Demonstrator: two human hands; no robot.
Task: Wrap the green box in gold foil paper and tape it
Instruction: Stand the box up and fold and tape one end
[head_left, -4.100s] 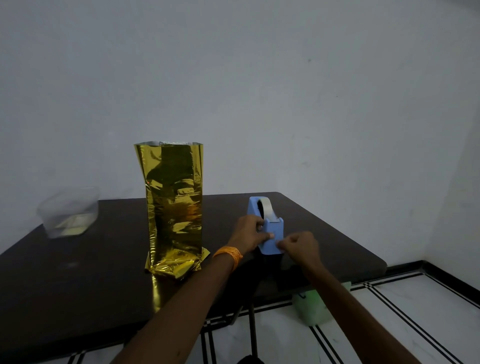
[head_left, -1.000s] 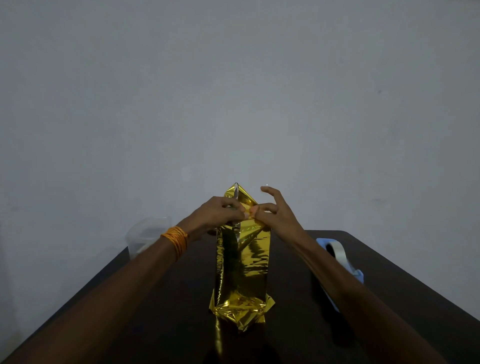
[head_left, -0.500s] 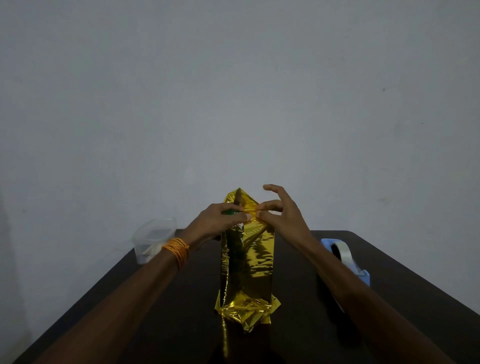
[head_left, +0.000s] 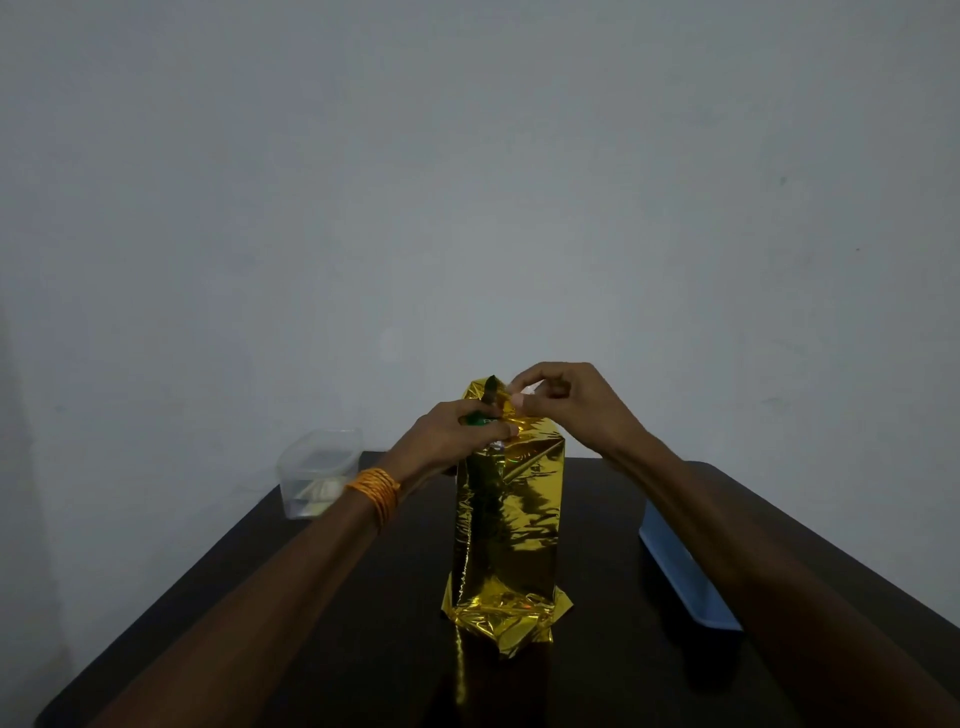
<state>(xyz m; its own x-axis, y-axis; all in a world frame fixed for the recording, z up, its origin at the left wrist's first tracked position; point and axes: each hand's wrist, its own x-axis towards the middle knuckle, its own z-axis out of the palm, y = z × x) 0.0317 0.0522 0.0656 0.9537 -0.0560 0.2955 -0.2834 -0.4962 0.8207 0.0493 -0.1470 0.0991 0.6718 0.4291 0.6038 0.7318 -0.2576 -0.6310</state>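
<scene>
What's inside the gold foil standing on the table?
Only a sliver of the green box shows at the open top of the gold foil, beside the left hand. Foil covers the rest.

A stack of thin orange bands (head_left: 375, 493) is worn round the wrist of the left hand (head_left: 447, 441), wound in several close loops. Both forearms (head_left: 260, 597) are shown bare to the frame's lower edge.
</scene>
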